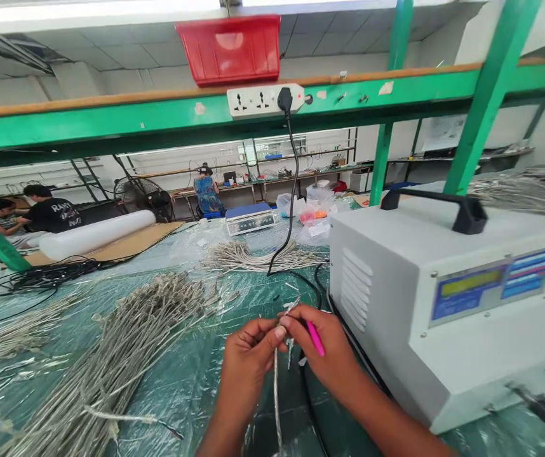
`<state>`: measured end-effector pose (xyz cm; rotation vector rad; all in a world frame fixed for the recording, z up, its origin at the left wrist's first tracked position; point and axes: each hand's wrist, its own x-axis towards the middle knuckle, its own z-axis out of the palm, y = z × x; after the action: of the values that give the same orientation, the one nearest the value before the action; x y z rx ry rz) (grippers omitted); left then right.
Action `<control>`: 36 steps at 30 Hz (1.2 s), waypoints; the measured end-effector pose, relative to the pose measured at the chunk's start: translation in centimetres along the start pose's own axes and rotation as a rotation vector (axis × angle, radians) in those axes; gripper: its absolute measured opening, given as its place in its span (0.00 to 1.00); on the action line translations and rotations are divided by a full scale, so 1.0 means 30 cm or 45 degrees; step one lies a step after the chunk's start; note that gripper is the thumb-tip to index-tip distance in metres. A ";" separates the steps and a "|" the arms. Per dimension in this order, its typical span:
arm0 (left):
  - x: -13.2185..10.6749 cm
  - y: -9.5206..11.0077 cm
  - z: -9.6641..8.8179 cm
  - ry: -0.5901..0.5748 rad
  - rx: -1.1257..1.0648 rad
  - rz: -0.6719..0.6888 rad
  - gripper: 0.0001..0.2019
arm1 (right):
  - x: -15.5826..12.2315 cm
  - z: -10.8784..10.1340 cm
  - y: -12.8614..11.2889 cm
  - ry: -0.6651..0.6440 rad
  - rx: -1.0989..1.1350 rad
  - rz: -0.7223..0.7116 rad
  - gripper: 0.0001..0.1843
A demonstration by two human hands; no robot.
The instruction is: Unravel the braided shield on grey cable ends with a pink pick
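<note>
My left hand (248,358) pinches a thin grey braided cable (276,406) near its upper end; the cable hangs down toward the bottom edge. My right hand (322,352) is closed too, with a pink pen-like tool (315,338) between its fingers, and its fingertips meet the left hand's at the cable's bare wire ends (289,308). Both hands hover over the green plastic-covered bench (196,381), just left of a white machine (444,304).
A large heap of similar grey cables (124,355) lies at left, another bundle (253,257) farther back. A black power cord (291,209) drops from a socket strip (265,100) on the green shelf. A small scale (250,219), plastic bags, a fan and seated people lie beyond.
</note>
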<state>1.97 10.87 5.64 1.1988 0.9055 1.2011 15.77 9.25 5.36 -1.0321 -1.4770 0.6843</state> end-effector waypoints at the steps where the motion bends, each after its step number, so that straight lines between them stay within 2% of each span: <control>1: 0.005 -0.007 -0.003 0.011 -0.005 0.015 0.14 | 0.004 0.002 0.008 -0.001 -0.019 -0.016 0.17; 7: 0.033 -0.054 -0.015 0.049 -0.052 0.170 0.15 | 0.009 0.017 0.063 -0.008 -0.132 -0.067 0.17; 11: 0.042 -0.061 -0.015 -0.035 0.037 0.263 0.17 | -0.001 0.017 0.100 -0.024 -0.158 -0.081 0.14; 14: 0.044 -0.061 -0.019 -0.093 0.128 0.333 0.13 | -0.003 0.019 0.118 -0.039 -0.150 -0.086 0.13; 16: 0.045 -0.064 -0.028 -0.048 0.171 0.383 0.10 | -0.004 0.026 0.122 -0.060 -0.140 -0.092 0.13; 20: 0.046 -0.073 -0.044 0.179 0.211 0.472 0.09 | -0.005 0.048 0.117 -0.113 -0.101 -0.094 0.15; 25: 0.050 -0.086 -0.040 0.324 0.208 0.472 0.11 | -0.005 0.067 0.110 -0.172 0.007 -0.017 0.16; 29: 0.049 -0.090 -0.032 0.384 0.191 0.433 0.11 | -0.004 0.065 0.098 -0.236 0.074 0.077 0.15; 33: 0.040 -0.086 -0.021 0.399 0.170 0.430 0.10 | -0.006 0.049 0.086 -0.136 0.010 0.065 0.11; 36: 0.038 -0.085 -0.008 0.347 0.125 0.416 0.11 | -0.008 0.042 0.088 -0.058 -0.054 0.048 0.13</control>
<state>2.42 12.17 3.20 1.3169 1.0037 1.6276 15.13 10.38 2.71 -1.0855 -1.5200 0.7099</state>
